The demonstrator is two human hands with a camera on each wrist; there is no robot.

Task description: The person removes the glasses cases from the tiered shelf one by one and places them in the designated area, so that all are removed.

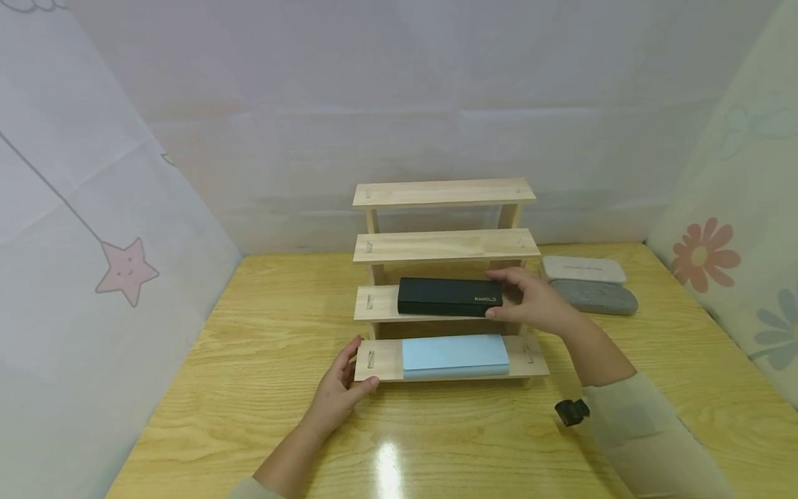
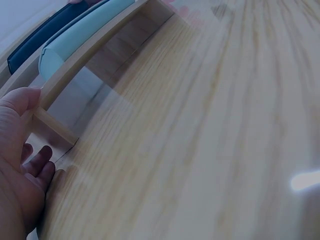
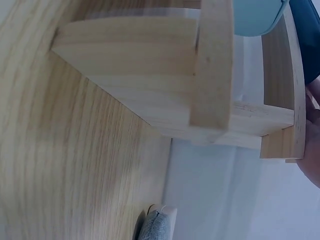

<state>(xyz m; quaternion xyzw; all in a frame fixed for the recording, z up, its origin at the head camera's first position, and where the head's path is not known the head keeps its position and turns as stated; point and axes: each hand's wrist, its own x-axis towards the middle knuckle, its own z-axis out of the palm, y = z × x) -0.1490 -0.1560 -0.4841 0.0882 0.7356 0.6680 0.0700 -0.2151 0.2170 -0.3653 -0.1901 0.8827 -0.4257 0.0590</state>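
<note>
A wooden step rack (image 1: 447, 242) of several tiers stands on the table. My left hand (image 1: 334, 391) holds the left end of its lowest tier, the thumb at the front edge; in the left wrist view that hand (image 2: 22, 155) has its thumb against the board and its fingers below. A light blue glasses case (image 1: 455, 355) lies on that lowest tier. One tier up lies a black glasses case (image 1: 445, 296) with gold lettering. My right hand (image 1: 536, 301) grips its right end between thumb and fingers; the right wrist view shows only part of this hand (image 3: 311, 145).
Right of the rack, a whitish case (image 1: 582, 269) and a grey fuzzy case (image 1: 594, 296) lie on the wooden table (image 1: 262, 333). The two upper tiers rise behind the black case. Printed cloth walls (image 1: 312, 138) enclose the back and sides. A black wrist device (image 1: 571, 412) sits by the right sleeve.
</note>
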